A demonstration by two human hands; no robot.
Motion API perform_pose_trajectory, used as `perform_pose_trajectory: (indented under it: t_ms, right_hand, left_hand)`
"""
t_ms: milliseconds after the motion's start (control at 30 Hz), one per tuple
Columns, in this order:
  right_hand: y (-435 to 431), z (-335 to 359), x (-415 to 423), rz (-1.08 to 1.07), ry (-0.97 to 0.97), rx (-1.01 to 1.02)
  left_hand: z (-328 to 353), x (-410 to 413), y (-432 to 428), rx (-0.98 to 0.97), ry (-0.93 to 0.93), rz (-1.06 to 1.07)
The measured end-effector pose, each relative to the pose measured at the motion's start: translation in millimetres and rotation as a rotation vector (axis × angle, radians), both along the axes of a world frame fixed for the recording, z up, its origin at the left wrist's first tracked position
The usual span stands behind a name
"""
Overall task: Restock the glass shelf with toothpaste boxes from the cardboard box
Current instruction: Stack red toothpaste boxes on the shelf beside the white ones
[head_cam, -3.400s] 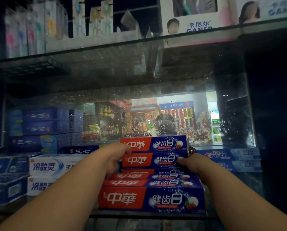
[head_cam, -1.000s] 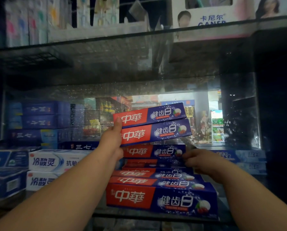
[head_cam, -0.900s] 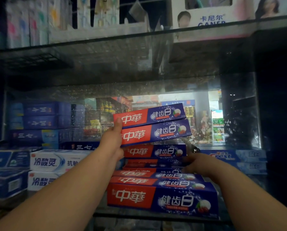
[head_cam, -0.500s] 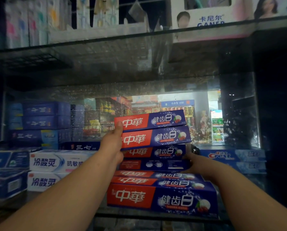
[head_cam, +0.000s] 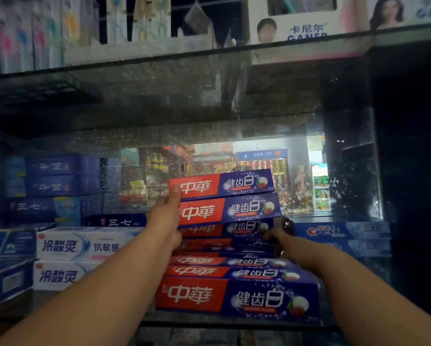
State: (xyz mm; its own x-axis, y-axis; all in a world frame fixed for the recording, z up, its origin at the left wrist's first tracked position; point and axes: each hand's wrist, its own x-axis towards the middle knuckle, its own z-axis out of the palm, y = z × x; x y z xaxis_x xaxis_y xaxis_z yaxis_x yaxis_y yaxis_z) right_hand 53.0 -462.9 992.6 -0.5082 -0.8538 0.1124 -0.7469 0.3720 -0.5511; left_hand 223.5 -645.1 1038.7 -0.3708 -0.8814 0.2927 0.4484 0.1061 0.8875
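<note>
Single view from a wide-angle camera worn on the head, at a height between the glass shelf (head_cam: 209, 322) and the upper shelf (head_cam: 159, 57). The lens faces forward and slightly downward into the shelf bay. Range is close: both forearms enter from the lower corners, with the left hand (head_cam: 167, 221) and right hand (head_cam: 287, 245) near frame centre. The upper shelf is seen from beneath across the top; the boxes (head_cam: 234, 295) fill the lower middle.

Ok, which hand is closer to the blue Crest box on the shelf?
Right. The right hand sits just left of the Crest box; the left hand grips the two top red-and-blue boxes farther left.
</note>
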Motion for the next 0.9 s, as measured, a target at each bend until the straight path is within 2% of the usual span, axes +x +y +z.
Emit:
perform_pose_trajectory:
  t_ms: [133, 233, 333, 433, 500, 700, 800, 900]
  right_hand:
    - [1, 4, 3, 0.008, -0.047, -0.076]
    - [-3, 6, 3, -0.096, -0.126, -0.188]
    - [-11, 4, 1, -0.239, 0.037, -0.077]
    - [-13, 5, 5, -0.16, 0.051, -0.024]
    - [-12, 7, 9, -0.118, 0.14, 0.042]
    - [-21, 3, -4, -0.207, 0.22, 0.089]
    - [-16, 3, -10, -0.284, 0.139, 0.058]
    - [-9, 11, -12, -0.358, -0.12, -0.254]
  left_hand:
    - [2, 2, 2, 0.003, 0.019, -0.003]
    - [2, 2, 4, 0.013, 0.029, -0.002]
    - [3, 2, 4, 0.013, 0.016, 0.006]
    - [3, 3, 4, 0.017, 0.007, 0.003]
    - [2, 5, 4, 0.02, 0.004, 0.006]
    - [3, 8, 7, 0.005, 0.012, 0.001]
    - [2, 7, 7, -0.007, 0.0, 0.001]
    - [1, 6, 6, 0.002, -0.013, 0.002]
